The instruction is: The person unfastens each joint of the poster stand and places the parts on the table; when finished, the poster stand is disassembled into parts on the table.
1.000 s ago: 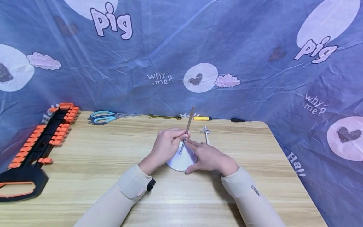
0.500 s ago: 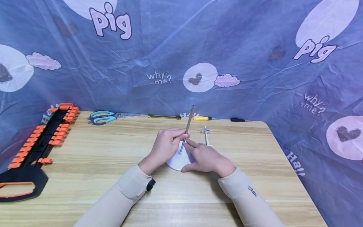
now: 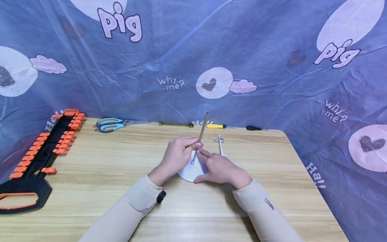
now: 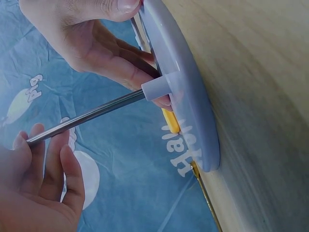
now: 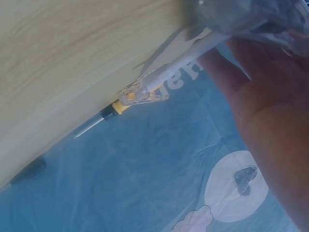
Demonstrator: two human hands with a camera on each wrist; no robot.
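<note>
A round white base (image 3: pixel 187 173) lies on the table with a metal rod (image 3: pixel 204 126) standing, slightly tilted, in its short white collar (image 4: pixel 157 87). My left hand (image 3: pixel 178 151) pinches the rod between thumb and fingers, partway up its length. On the base's right side rests my right hand (image 3: pixel 222 169), its fingers stretched toward the collar and its thumb at the near rim. The left wrist view shows those fingers beside the collar. Just beyond the right hand is a white stick (image 3: pixel 220 148) with a clear plastic end piece (image 3: pixel 219 138), partly hidden by the hand.
Along the back edge lie scissors (image 3: pixel 110 125), a brass-coloured wrench (image 3: pixel 175 124), a yellow-handled screwdriver (image 3: pixel 216 126) and a black-handled screwdriver (image 3: pixel 254 128). A black and orange rack (image 3: pixel 45 151) with a handle stands at the left. A printed blue cloth (image 3: pixel 145 60) hangs behind the table.
My right hand has shifted slightly left over the base, showing more of the white stick behind it. The left hand keeps its pinch on the rod, with little visible movement.
</note>
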